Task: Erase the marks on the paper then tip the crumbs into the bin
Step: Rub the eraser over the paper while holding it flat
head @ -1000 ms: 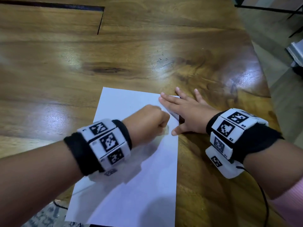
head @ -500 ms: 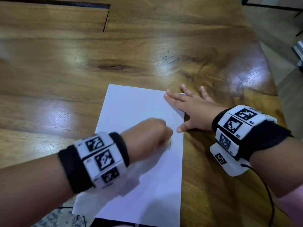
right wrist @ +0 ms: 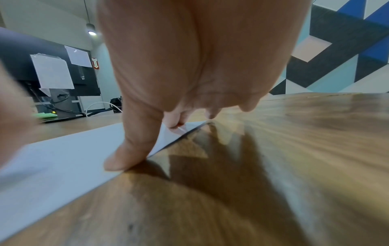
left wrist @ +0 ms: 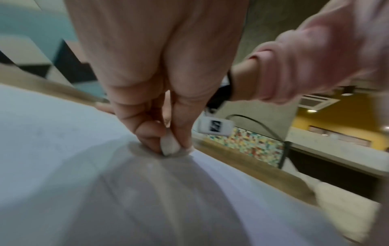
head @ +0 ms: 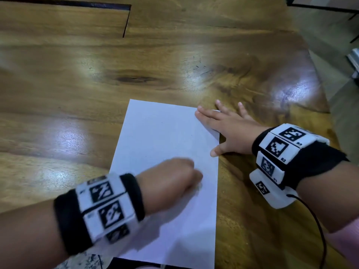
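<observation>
A white sheet of paper [head: 163, 148] lies on the wooden table [head: 77, 94]. My left hand [head: 174, 183] is curled into a fist over the paper's right half and pinches a small white eraser [left wrist: 169, 146] against the sheet [left wrist: 52, 133]. My right hand [head: 223, 129] lies flat with fingers spread on the paper's far right corner and edge [right wrist: 63, 158], thumb [right wrist: 130, 149] pressing the edge down. Only a few faint specks show on the paper; no bin is in view.
The table's right edge [head: 318, 78] drops to the floor close to my right wrist. A dark seam [head: 126, 20] runs across the table at the far left. A cable [head: 314, 230] trails from the right wrist band.
My left hand with the eraser has slid down the paper towards me along its right side. My right hand has stayed pressed on the far right corner.
</observation>
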Action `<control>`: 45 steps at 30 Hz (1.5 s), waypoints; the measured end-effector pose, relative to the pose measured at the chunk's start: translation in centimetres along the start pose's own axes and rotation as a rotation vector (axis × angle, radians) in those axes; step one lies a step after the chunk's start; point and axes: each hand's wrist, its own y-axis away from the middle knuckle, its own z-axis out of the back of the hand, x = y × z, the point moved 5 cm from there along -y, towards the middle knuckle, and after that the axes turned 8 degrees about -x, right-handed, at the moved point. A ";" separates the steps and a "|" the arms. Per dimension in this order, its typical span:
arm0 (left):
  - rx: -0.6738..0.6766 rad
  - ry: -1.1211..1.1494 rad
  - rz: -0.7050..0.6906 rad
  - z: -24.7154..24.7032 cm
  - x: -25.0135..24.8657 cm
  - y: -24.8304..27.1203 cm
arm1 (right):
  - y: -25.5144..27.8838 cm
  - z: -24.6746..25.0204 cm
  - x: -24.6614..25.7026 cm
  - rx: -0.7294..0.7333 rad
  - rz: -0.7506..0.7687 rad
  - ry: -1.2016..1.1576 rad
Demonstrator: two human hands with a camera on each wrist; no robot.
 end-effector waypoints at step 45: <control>-0.054 -0.011 0.106 -0.3 -0.2 1.8 | 0.2 0.1 0.3 0.012 -0.025 0.062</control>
